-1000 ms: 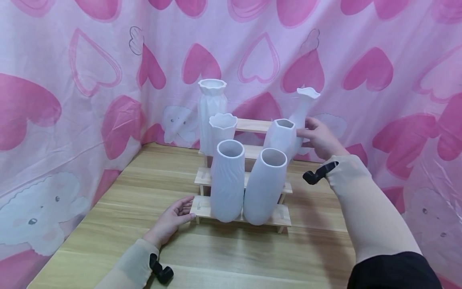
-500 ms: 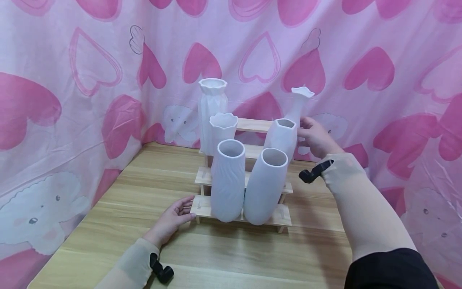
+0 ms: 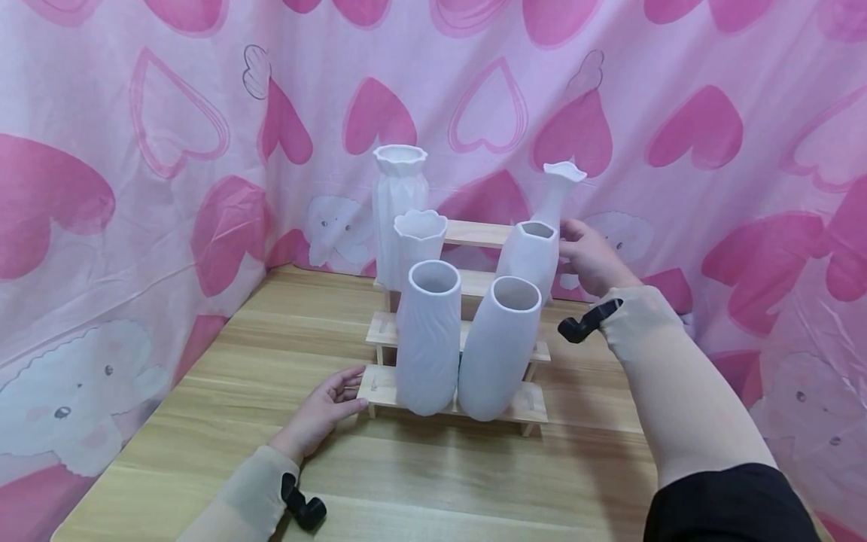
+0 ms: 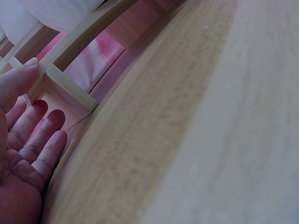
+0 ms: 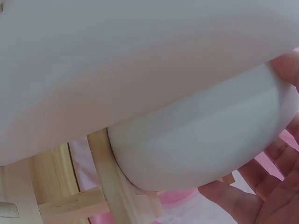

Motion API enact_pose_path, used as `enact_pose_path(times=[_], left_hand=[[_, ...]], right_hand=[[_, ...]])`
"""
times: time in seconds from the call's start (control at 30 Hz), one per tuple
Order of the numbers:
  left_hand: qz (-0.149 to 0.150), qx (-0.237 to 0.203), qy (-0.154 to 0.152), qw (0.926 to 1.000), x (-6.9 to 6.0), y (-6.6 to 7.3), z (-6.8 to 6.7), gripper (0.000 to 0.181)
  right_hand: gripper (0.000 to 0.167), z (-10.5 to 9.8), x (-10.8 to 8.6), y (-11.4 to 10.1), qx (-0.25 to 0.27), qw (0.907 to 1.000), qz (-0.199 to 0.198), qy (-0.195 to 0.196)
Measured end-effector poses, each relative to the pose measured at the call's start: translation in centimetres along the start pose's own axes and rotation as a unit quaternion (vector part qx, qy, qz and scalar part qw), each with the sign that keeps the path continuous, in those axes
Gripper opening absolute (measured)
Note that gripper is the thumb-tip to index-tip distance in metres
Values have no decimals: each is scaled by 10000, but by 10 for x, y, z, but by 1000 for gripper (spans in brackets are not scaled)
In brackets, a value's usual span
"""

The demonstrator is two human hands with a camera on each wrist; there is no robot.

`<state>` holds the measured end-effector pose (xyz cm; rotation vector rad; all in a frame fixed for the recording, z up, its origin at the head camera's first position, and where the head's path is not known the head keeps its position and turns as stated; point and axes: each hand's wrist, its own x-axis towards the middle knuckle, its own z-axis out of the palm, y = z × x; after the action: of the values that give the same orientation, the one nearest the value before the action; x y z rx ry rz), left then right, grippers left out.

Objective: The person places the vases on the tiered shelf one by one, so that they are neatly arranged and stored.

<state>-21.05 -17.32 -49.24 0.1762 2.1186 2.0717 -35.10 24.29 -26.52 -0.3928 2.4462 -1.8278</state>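
Several white vases stand on a stepped wooden stand (image 3: pixel 379 385). My left hand (image 3: pixel 323 414) is at the left end of its lowest step, thumb at the front corner and forefinger at the back one; the left wrist view shows the thumb (image 4: pixel 21 84) against the wood and the other fingers loosely bent. My right hand (image 3: pixel 596 256) holds a slim-necked vase (image 3: pixel 561 181) with a wavy flared rim, at the back right of the top step. In the right wrist view its round body (image 5: pixel 201 135) rests on a wooden slat. A vase with an angular mouth (image 3: pixel 531 260) partly hides it.
A tall fluted vase (image 3: pixel 400 214) and a scalloped-rim vase (image 3: pixel 420 237) stand at the left of the stand. Lower down are a ribbed vase (image 3: pixel 428 346) and a smooth vase (image 3: pixel 500 354), side by side. A heart-patterned curtain (image 3: pixel 474 105) hangs behind the table (image 3: pixel 284 301).
My right hand and the slim-necked vase have shifted slightly left, and the vase is more upright. The left hand and the stand have stayed in place.
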Motion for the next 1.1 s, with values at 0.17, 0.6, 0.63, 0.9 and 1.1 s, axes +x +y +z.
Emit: enact_pose_path(times=[0.17, 0.6, 0.63, 0.9, 1.1], left_hand=[[20, 6, -20, 10000, 0, 1, 0, 69], [22, 63, 28, 10000, 0, -1, 0, 68], [19, 66, 31, 10000, 1, -1, 0, 68], [34, 93, 20, 9999, 1, -1, 0, 69], [171, 197, -3, 9997, 1, -2, 0, 67]], right_hand=[[62, -1, 0, 2, 16, 10000, 28, -53], [58, 0, -4, 6, 194, 9995, -69, -257], [58, -1, -4, 6, 202, 9994, -64, -261], [58, -4, -5, 9, 224, 9992, -89, -307], [59, -8, -8, 12, 160, 9992, -100, -363]])
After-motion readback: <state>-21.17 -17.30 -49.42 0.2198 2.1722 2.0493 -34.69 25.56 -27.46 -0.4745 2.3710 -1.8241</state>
